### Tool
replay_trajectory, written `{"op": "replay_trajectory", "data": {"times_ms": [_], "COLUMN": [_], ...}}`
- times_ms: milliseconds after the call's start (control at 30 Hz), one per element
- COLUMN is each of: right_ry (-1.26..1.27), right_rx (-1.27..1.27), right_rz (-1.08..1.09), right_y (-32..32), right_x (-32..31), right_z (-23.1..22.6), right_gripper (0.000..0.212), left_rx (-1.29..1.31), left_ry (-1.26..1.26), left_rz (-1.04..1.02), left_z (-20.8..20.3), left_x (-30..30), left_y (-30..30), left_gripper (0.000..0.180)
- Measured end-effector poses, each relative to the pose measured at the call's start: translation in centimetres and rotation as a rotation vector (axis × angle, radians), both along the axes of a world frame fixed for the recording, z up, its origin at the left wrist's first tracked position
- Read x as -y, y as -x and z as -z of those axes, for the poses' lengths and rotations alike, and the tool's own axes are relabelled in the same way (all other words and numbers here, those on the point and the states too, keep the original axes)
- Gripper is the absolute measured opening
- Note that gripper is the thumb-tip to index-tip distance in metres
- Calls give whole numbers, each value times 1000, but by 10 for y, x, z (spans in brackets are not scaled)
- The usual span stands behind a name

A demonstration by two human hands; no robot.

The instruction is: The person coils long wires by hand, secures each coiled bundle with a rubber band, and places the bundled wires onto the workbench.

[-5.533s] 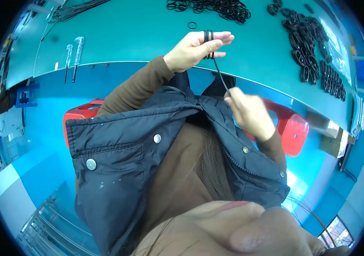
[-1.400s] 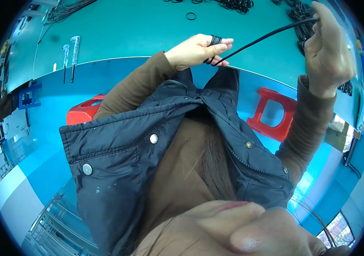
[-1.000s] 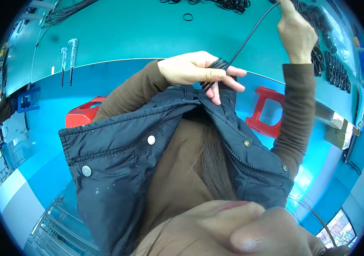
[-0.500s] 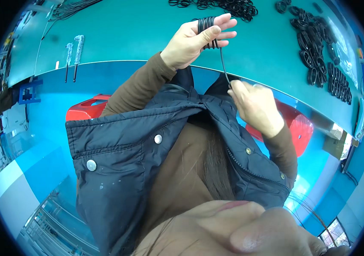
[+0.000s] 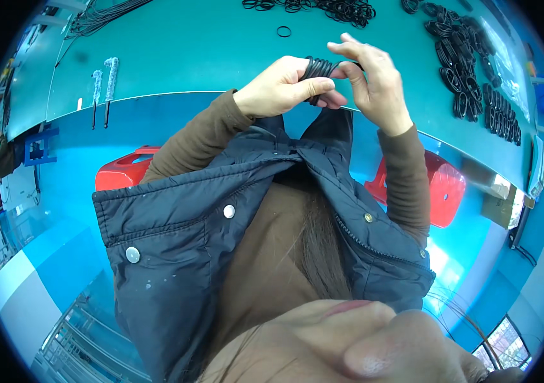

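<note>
A black cable coil [image 5: 318, 69] is wrapped in several turns around the fingers of my left hand [image 5: 288, 83], with the thumb pressed along its near side. My right hand [image 5: 377, 83] is at the coil's right side. Its thumb and a bent finger close on a short dark stretch of the cable, while other fingers stick out above. Both hands are over the near edge of the green table [image 5: 189, 57]. Just beyond the coil, a small black ring [image 5: 284, 31] lies on the tabletop.
Small black rings [image 5: 345, 9] lie heaped at the far edge. Coiled black cables [image 5: 460, 64] fill the right side, and straight dark cables [image 5: 103, 19] the far left. Two plastic-wrapped rods [image 5: 111, 83] overhang the near edge. Red stools [image 5: 125, 167] stand below.
My right hand has risen from below, where it drew out the cable's loose end, to the coil. The left hand has lowered slightly, and its fingers have curled in.
</note>
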State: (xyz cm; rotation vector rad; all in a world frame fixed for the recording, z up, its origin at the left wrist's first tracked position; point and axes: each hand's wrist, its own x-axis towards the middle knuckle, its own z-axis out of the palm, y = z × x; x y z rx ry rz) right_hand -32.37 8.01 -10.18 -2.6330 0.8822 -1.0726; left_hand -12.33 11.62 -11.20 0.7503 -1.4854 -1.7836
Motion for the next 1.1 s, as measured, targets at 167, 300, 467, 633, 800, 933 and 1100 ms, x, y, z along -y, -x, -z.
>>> {"op": "replay_trajectory", "data": {"times_ms": [167,300,467,633,800,933,1100], "right_ry": [-737,-1308,-1187,-1164,-1144,-1118,-1285], "right_rx": [250,655,525,429,346,338,495], "right_rz": [-157,-463,-265,-188,-163,-130,-102], "right_y": [-3,-6,-24,-29,-24,-23,-12], "right_x": [-7,-16,-25,-27,-24,-21,-5], "right_z": [13,12,7,-3,7,10,12], "right_gripper": [30,60,58,40,36,35,32], "left_rx": [-90,-148,66,66,30,-96,249], "left_ry": [-97,46,447,506,320,81,464], "left_rz": [28,55,19,59,144,76,-366], "left_z": [5,11,20,29,23,13,2], "left_x": [0,2,6,10,7,3,1], "left_y": [-3,3,10,5,2,-2,1], "left_gripper": [28,24,15,14,13,20,21]}}
